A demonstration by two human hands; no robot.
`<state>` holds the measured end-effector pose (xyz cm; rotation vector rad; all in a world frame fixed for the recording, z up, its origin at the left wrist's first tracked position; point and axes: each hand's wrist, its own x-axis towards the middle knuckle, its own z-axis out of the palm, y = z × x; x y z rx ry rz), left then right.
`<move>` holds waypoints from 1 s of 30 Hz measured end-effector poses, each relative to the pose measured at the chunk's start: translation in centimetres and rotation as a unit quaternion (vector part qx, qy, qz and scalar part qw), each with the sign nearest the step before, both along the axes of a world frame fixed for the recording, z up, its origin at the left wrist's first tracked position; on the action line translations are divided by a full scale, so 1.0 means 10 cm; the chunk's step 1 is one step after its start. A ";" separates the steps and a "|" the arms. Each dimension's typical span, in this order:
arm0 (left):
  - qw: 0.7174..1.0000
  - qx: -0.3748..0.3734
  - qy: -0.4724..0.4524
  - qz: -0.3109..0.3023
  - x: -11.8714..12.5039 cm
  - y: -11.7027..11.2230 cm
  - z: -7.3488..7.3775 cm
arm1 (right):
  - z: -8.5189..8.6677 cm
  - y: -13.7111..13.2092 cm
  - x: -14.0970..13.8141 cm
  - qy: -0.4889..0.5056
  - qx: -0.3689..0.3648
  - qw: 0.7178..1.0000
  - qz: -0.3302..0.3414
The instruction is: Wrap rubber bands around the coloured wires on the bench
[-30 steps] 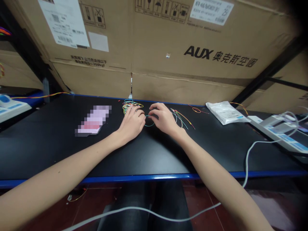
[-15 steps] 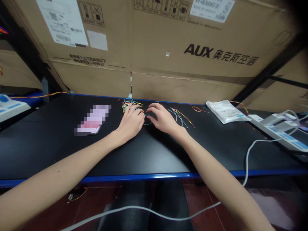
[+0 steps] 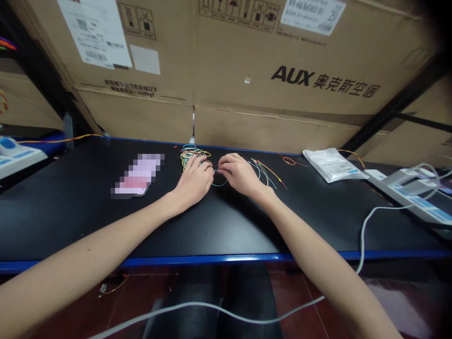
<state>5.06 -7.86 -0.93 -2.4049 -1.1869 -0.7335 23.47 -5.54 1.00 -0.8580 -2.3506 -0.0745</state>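
Note:
Between my two hands runs a thin green wire (image 3: 220, 184), curved in a loop just above the black tabletop. My left hand (image 3: 196, 180) has its fingers bent together around one part of the wire. The fingertips of my right hand (image 3: 238, 174) pinch another part close by. Behind my left hand lies a tangled pile of coloured wires (image 3: 189, 154), partly covered by the fingers. Several straighter wires (image 3: 270, 173) in white, green, yellow and red lie to the right of my right hand.
A phone (image 3: 139, 174), blurred out, lies on the black table (image 3: 212, 230) at left. At right are a white plastic packet (image 3: 332, 165) and a power strip (image 3: 409, 195) with a white cable (image 3: 363, 235). A cardboard box (image 3: 226, 122) stands behind the table.
My right hand's fingers have closed from a looser, spread pose into a pinch on the green wire. My left hand stays nearly in place.

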 end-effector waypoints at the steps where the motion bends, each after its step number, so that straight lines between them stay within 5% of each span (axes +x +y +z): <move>1: 1.000 -0.002 0.003 0.001 0.00 0.00 0.00 | 0.00 0.00 0.00 -0.007 -0.010 1.000 0.002; 14: 1.000 -0.015 0.002 -0.003 0.01 -0.01 0.00 | 0.00 -0.03 0.01 -0.014 -0.016 0.999 -0.042; 30: 0.999 -0.020 -0.021 -0.013 0.02 -0.01 0.01 | 0.03 -0.02 -0.03 -0.041 -0.024 0.999 -0.019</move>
